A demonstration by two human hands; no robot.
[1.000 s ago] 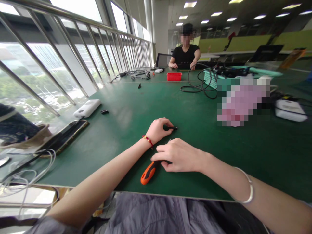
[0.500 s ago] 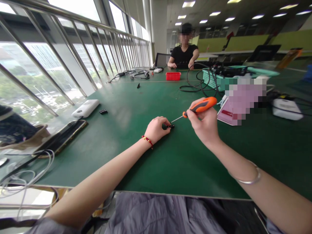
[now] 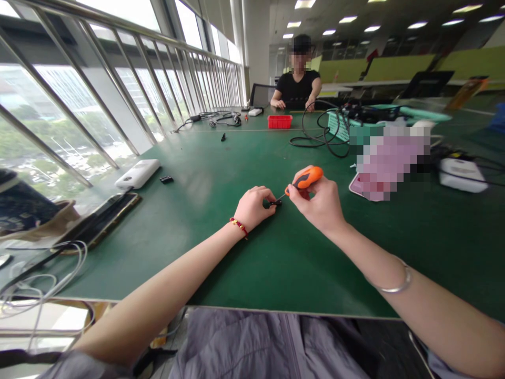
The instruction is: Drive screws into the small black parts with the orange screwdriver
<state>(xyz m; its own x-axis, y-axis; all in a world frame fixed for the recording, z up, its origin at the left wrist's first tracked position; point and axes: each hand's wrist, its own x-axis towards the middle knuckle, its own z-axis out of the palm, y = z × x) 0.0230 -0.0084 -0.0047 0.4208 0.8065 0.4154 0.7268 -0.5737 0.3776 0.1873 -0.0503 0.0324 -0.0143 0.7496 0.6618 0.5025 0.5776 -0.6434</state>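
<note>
My left hand (image 3: pixel 253 206) rests on the green table (image 3: pixel 221 173) with its fingers pinched round a small black part (image 3: pixel 276 202). My right hand (image 3: pixel 319 202) grips an orange and black screwdriver (image 3: pixel 304 179), held tilted. The screwdriver's thin metal tip touches the small black part just right of my left fingers. A red bead bracelet sits on my left wrist and a silver bangle on my right forearm.
A white power bank (image 3: pixel 137 173), a small black piece (image 3: pixel 166 179) and a phone (image 3: pixel 100 218) lie at the left. White cables (image 3: pixel 39 279) trail off the near left corner. A red tray (image 3: pixel 280 121), black cables (image 3: pixel 319 134) and a teal basket (image 3: pixel 340 126) stand farther back. Another person sits at the far end.
My right hand picked the screwdriver up from the table near its front edge, raised it, then lowered its tip onto the small black part. My left hand stayed put.
</note>
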